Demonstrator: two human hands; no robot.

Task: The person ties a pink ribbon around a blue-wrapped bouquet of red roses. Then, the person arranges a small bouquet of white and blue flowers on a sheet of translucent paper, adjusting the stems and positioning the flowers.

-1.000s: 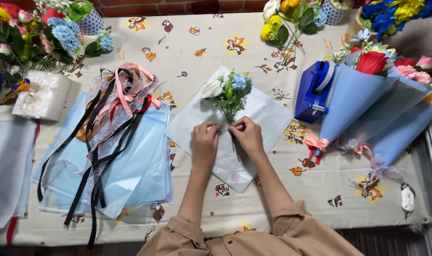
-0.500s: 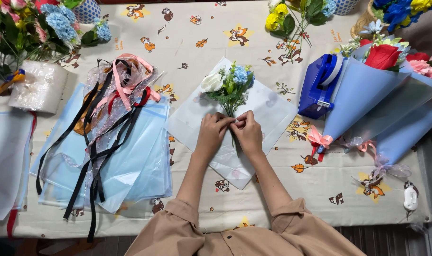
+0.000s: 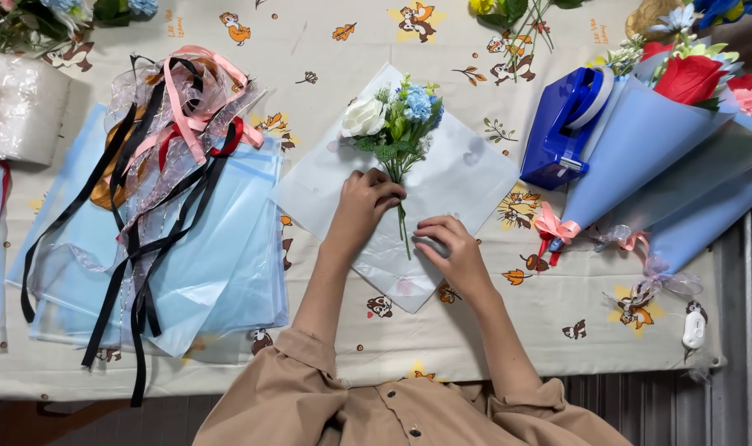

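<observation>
Small white-and-blue posy (image 3: 394, 124) flat on a pale square wrapping sheet (image 3: 467, 169), stems toward the person.

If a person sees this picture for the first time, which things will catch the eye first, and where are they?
In the middle, a small posy of a white rose and blue flowers lies on a pale wrapping sheet, with the left hand on its stems and the right hand flat on the sheet beside them. At the left, a tangle of black and pink ribbons lies over light blue sheets. At the right lie blue-wrapped bouquets with a red rose.
</observation>
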